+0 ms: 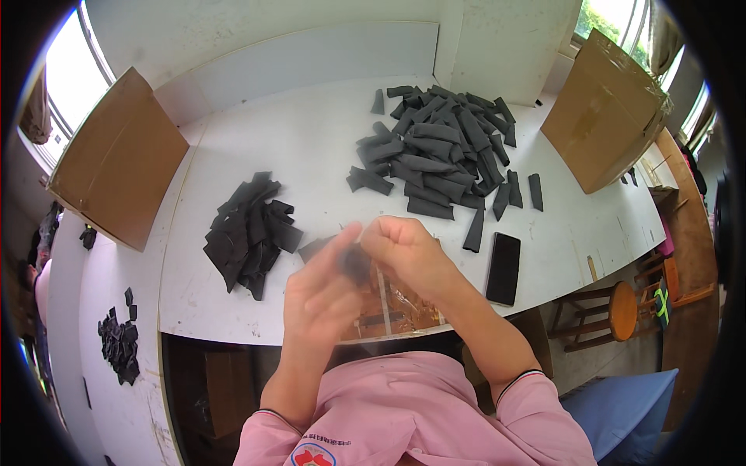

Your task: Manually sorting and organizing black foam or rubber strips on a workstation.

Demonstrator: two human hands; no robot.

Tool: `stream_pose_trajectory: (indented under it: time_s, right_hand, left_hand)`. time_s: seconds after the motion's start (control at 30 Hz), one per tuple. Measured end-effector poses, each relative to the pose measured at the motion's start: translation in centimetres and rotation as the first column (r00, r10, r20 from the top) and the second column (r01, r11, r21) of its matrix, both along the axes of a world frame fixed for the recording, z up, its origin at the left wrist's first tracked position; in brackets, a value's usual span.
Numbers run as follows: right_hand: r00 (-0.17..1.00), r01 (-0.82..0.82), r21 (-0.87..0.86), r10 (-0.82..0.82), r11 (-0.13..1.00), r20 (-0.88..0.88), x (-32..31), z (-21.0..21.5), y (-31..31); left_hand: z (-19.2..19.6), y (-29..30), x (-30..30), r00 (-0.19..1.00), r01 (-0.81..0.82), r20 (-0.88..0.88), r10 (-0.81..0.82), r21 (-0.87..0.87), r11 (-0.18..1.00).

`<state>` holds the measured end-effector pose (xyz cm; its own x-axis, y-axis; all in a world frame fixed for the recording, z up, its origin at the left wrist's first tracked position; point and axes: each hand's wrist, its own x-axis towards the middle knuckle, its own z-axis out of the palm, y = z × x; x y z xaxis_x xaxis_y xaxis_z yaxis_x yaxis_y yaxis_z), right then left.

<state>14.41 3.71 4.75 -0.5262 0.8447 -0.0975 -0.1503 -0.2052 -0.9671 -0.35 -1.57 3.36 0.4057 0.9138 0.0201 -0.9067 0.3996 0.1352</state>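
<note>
The left hand (317,299) is blurred, its fingers mostly stretched out rather than curled, and a dark piece (357,265) lies against them; I cannot tell whether this grip clamps it. The right hand (407,253) is curled, thumb and forefinger close together beside the same piece; whether that grip pinches it cannot be told either. The dark piece is between the two hands, above the front part of the white bench (326,140), over a brown, shiny taped patch (404,309).

A large cardboard box (120,163) stands at the bench's left side and another cardboard carton (602,116) at its right; the contents of both are hidden. A brown box (228,388) sits in shadow below the bench, its inside unclear.

On the bench, a heap of dark rolled tubes (439,147) spreads beyond the right hand, with a few lying loose at its edge. A pile of flat dark pieces (249,233) is to the left of the hands. A black phone (503,269) lies right of the right forearm.
</note>
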Motion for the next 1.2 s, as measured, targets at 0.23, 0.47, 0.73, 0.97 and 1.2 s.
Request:
stream_pose_trajectory:
  time_s: [0.23, 0.47, 0.73, 0.97, 1.2]
  right_hand:
    - [0.993, -0.033, -0.113, 0.019, 0.993, -0.119, -0.2, -6.8, 1.4]
    - [0.993, -0.117, -0.074, 0.116, 0.99, -0.014, -1.1, -6.2, 2.8]
    - [0.998, -0.058, -0.091, 0.057, 0.994, -0.007, 0.1, -8.9, 1.9]
    - [0.998, 0.009, 0.049, -0.012, 0.999, 0.06, 0.0, -8.6, 0.7]
    - [0.81, -0.219, 0.924, -0.47, 0.314, 0.351, 0.1, -3.5, 0.0]
  left_hand:
    - [-4.7, 2.4, -0.1, 0.995, -0.028, 0.073, 0.065, -0.426, 0.904]
    - [-5.2, 3.2, -0.8, 0.93, 0.068, 0.354, 0.099, -0.429, 0.901]
    - [-6.9, 1.6, 0.4, 0.967, -0.14, -0.245, 0.067, -0.292, 0.946]
    - [-4.7, 1.4, 0.7, -0.015, -0.203, -0.741, 0.671, 0.66, 0.724]
    - [-3.4, 0.2, 1.3, 0.383, -0.474, -0.595, 0.707, 0.53, 0.703]
